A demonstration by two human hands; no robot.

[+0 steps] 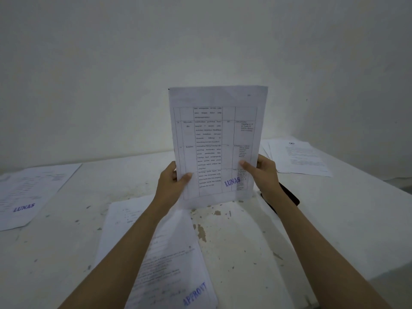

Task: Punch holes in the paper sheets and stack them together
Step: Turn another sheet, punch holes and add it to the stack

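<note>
I hold a printed paper sheet (215, 139) upright above the table, a table of text on it and a blue "LUNAS" stamp near its lower right. My left hand (172, 182) pinches its lower left edge, thumb on the front. My right hand (264, 172) pinches the lower right edge, thumb also on the front. A dark object (289, 194), perhaps the hole punch, lies mostly hidden behind my right wrist.
A stack of sheets stamped "APPROVE" (169, 259) lies on the white table (256, 237) under my left forearm. Another sheet stamped "LUNAS" (31, 192) lies at the left. More papers (298, 157) sit at the back right. A white wall rises behind.
</note>
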